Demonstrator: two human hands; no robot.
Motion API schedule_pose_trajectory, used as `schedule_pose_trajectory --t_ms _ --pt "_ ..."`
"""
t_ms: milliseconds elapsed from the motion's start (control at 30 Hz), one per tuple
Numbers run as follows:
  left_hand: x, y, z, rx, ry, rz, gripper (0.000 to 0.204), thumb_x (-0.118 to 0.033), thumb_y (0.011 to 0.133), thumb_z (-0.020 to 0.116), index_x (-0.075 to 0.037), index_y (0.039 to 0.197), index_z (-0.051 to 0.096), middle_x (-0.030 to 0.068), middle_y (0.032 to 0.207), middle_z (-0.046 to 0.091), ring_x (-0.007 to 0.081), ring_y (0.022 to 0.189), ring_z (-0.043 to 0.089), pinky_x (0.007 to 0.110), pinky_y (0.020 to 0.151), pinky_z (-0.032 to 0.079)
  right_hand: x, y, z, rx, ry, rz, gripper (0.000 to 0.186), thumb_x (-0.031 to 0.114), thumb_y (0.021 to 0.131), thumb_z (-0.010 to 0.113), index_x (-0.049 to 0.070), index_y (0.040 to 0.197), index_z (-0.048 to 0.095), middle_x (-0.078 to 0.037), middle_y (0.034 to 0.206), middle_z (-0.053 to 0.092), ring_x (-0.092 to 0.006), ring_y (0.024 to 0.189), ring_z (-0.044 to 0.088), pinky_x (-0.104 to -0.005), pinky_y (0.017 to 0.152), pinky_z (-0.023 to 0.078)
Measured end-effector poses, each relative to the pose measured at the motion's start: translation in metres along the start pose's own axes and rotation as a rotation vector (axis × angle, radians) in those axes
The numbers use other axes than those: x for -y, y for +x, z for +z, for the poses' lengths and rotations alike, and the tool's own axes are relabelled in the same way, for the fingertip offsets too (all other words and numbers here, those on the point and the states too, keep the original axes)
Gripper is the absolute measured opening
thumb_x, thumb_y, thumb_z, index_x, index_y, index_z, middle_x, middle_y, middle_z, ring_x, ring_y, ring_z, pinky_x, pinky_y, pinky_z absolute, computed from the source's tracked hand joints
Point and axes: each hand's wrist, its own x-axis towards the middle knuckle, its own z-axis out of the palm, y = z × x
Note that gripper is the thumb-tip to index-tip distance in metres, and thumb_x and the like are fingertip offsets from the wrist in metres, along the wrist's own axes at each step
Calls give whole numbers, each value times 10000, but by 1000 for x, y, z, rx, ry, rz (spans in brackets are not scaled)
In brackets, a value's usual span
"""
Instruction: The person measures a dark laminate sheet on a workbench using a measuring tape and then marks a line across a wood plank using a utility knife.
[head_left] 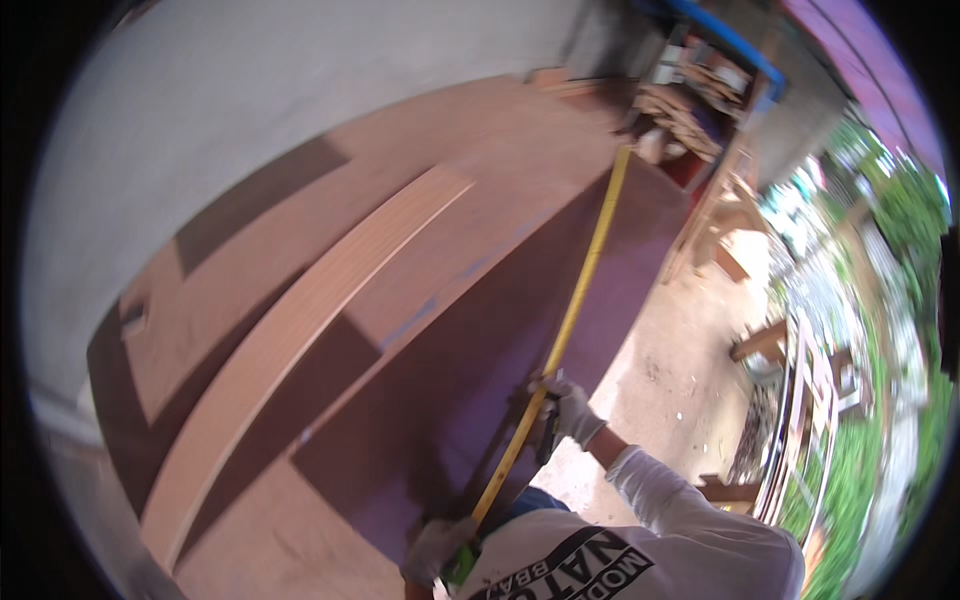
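A yellow tape measure blade (pixel 588 285) runs diagonally along a long, dark purple-brown board (pixel 640 230) to its far end. My left hand (pixel 440 545), in a pale glove, grips the tape's green and black case (pixel 463 563) at the near lower end, partly hidden by my shirt. My right hand (pixel 568 408), also gloved, is closed beside the middle of the blade, fingertips touching it, around a dark object (pixel 546 440) that is too blurred to name. A pale wooden plank (pixel 290 320) lies left of the board, on a brown surface (pixel 430 130).
A pale wall (pixel 230 90) rises at the left. A rack of wood offcuts (pixel 690 110) with a blue pipe (pixel 740 45) stands at the far end. On the right are a sunlit concrete floor (pixel 660 370), stacked timber (pixel 785 420) and blurred greenery (pixel 900 200).
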Motion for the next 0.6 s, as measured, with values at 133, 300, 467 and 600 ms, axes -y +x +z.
schedule_pose_trajectory --t_ms 133,300,467,600 --pt "-7 -2 15 -37 232 -48 438 -458 1018 674 -61 843 736 30 630 635 171 493 593 322 488 495 -5 -11 0 -111 40 -60 178 158 1006 659 39 1138 650 -85 921 731 -142 561 574 -319 514 504" --pt "-74 -36 64 16 48 -68 502 -481 1028 651 -39 801 723 34 632 634 155 499 585 317 471 470 6 -15 -48 -247 -8 -115 177 165 1021 630 26 1113 688 -82 913 751 -145 556 586 -310 508 498" --pt "-70 -44 78 -101 87 -38 492 -484 1031 650 -42 827 719 27 627 624 142 476 554 311 446 439 30 -24 -81 -218 -30 -141 173 194 1017 641 36 1054 699 -80 892 753 -136 540 594 -311 509 530" --pt "-80 -31 123 -148 65 -83 485 -483 1029 654 -46 828 716 25 626 620 141 475 553 309 444 437 61 4 -155 -261 -3 -185 162 188 1011 649 35 1019 702 -82 857 737 -139 543 607 -318 500 534"
